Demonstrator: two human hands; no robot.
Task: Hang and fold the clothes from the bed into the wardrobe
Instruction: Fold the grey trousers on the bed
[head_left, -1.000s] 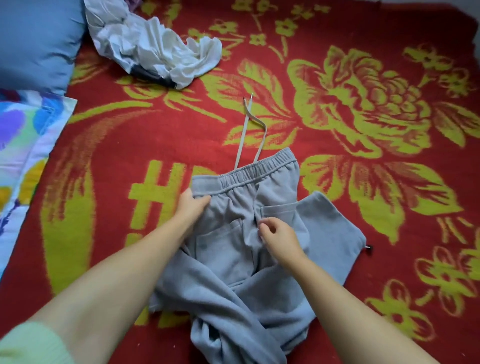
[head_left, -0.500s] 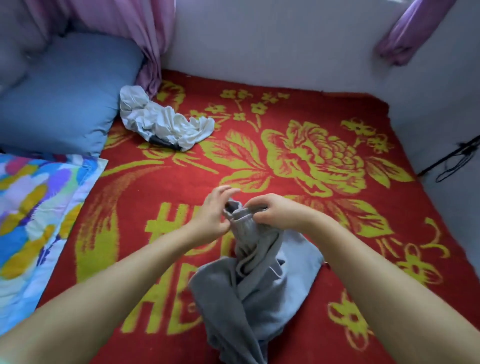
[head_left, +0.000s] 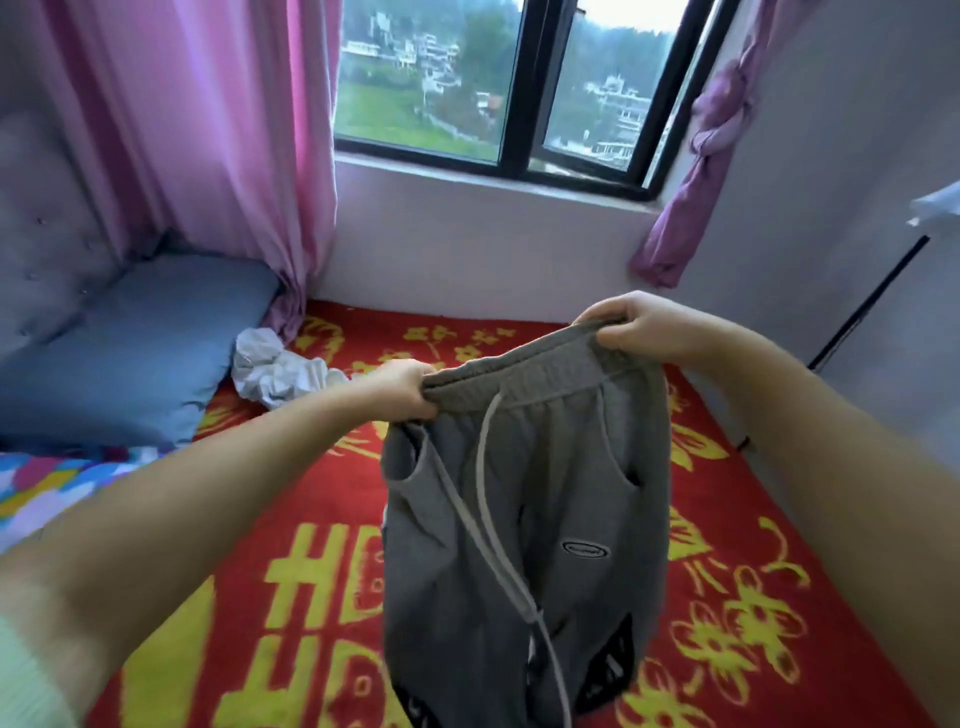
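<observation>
Grey sweatpants (head_left: 524, 519) with a pale drawstring and a small oval logo hang in the air above the bed. My left hand (head_left: 402, 389) grips the left end of their elastic waistband. My right hand (head_left: 636, 327) grips the right end, a little higher. The legs drop down out of the frame's bottom edge. A crumpled white garment (head_left: 275, 371) lies on the red and yellow blanket (head_left: 322, 571) near the pillow. No wardrobe is in view.
A blue pillow (head_left: 130, 353) and a multicoloured sheet (head_left: 47, 483) lie at the left. Pink curtains (head_left: 197, 130) hang by the window (head_left: 509, 83); a knotted purple curtain (head_left: 696, 156) hangs at the right. Grey walls close in the bed at the back and right.
The sweatpants went from lying on the blanket to being gathered, then lifted and spread by the waistband between both hands. The view tilted up to the window.
</observation>
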